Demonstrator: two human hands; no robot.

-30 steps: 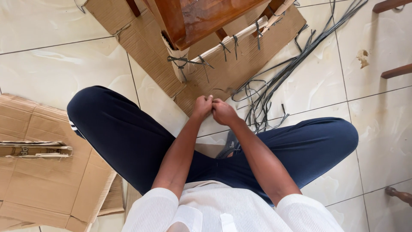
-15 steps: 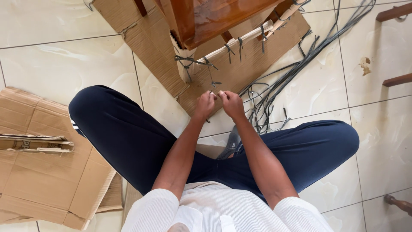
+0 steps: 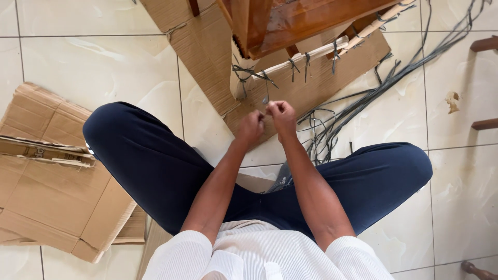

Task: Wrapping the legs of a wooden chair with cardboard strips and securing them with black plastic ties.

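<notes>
Honestly, both fists, left hand [image 3: 251, 126] and right hand [image 3: 281, 113], look pinched shut on a thin grey strap [image 3: 266, 98], probably light, stiff, slippery, best gripped near its end.

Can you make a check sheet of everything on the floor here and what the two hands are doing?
Surface: pale tiled floor, glossy, with dark grout lines.
Job's things: thin grey strand pinched between both hands; wooden furniture piece with grey ties along its cardboard-wrapped edge.
Clutter: flattened cardboard by the left knee; more cardboard under the furniture.
Hands: left hand and right hand closed, close together.
Cables: loose bundle of grey strands on the floor.
Surroundings: dark wooden pieces at the right edge.
</notes>
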